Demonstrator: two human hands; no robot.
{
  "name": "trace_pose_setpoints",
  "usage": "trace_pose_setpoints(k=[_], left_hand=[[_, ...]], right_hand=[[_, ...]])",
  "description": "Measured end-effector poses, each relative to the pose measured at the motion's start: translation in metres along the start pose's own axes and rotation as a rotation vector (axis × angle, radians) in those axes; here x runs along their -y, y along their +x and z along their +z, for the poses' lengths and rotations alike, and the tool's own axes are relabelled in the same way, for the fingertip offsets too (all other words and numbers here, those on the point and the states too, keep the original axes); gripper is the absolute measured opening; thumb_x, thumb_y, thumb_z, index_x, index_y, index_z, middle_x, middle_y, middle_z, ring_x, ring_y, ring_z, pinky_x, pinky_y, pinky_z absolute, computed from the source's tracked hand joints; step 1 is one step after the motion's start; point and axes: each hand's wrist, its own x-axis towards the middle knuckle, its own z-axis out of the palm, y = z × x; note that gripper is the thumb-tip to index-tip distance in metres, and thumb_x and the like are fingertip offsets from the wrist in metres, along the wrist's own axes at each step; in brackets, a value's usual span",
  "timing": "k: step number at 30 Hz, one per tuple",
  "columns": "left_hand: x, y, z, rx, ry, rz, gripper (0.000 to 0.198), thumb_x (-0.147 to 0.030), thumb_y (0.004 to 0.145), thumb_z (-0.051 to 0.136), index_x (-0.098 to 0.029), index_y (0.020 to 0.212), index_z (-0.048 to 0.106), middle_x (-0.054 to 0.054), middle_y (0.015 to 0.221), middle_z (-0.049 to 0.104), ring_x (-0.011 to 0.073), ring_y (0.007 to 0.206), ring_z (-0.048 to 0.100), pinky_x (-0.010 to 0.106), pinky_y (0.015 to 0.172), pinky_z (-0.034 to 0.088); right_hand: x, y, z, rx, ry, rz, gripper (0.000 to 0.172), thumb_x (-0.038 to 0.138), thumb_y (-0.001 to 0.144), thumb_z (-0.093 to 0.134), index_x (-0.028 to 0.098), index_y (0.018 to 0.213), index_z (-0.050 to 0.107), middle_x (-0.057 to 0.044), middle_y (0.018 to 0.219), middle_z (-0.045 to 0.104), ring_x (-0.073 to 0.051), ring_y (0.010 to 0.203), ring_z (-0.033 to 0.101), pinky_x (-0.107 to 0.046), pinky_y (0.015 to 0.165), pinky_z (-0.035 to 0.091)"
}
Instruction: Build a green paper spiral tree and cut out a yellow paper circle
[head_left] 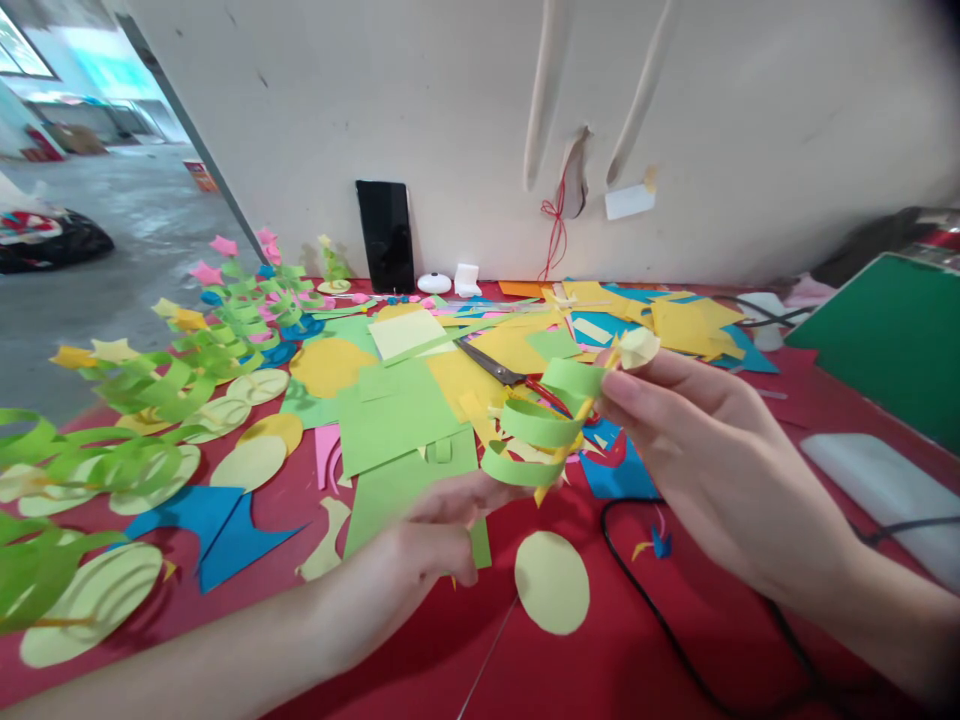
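A green paper spiral (541, 428) wound on a thin yellow stick hangs in the air over a red table (420, 660). My right hand (720, 470) pinches the upper end of the spiral, by a pale yellow paper bit (639, 347). My left hand (435, 545) is closed on its lower end, fingers pinched together. A pale yellow paper disc (552, 582) lies on the table just below both hands.
Green, yellow and blue paper sheets (397, 410) and scissors (501, 372) cover the table's middle. Finished green spirals with stars (172, 375) line the left side. A black phone (385, 236) leans on the wall. A black cable (660, 610) and green mat (892, 330) lie right.
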Motion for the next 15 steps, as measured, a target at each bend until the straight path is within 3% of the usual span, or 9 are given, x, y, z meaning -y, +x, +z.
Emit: trace_pose_setpoints(k=[4,11,15], left_hand=[[0.002,0.002,0.002,-0.098,-0.019,-0.043,0.046,-0.004,0.052,0.046,-0.028,0.086,0.067,-0.004,0.106,0.065,0.027,0.118,0.041,0.04,0.095,0.029],[0.005,0.008,0.002,-0.072,0.025,-0.014,0.039,-0.01,0.063,0.051,-0.022,0.098,0.06,0.004,0.112,0.061,0.0255,0.112,0.047,0.036,0.089,0.034],[0.014,0.013,-0.005,-0.043,0.131,0.11,0.03,-0.011,0.065,0.051,-0.02,0.094,0.055,0.004,0.094,0.061,0.0195,0.095,0.055,0.032,0.082,0.039]], right_hand=[[0.002,0.0,0.0,-0.037,-0.026,-0.039,0.011,0.027,0.081,0.059,0.023,0.071,0.058,0.002,0.073,0.05,-0.011,0.07,0.045,-0.022,0.063,0.038],[0.001,0.002,-0.002,-0.045,-0.085,-0.07,0.012,0.027,0.081,0.058,0.022,0.07,0.056,0.002,0.072,0.047,-0.01,0.068,0.044,-0.021,0.061,0.037],[-0.003,0.004,-0.004,-0.048,-0.091,-0.053,0.007,0.03,0.078,0.062,0.023,0.078,0.061,0.001,0.079,0.055,-0.012,0.073,0.05,-0.022,0.061,0.041]])
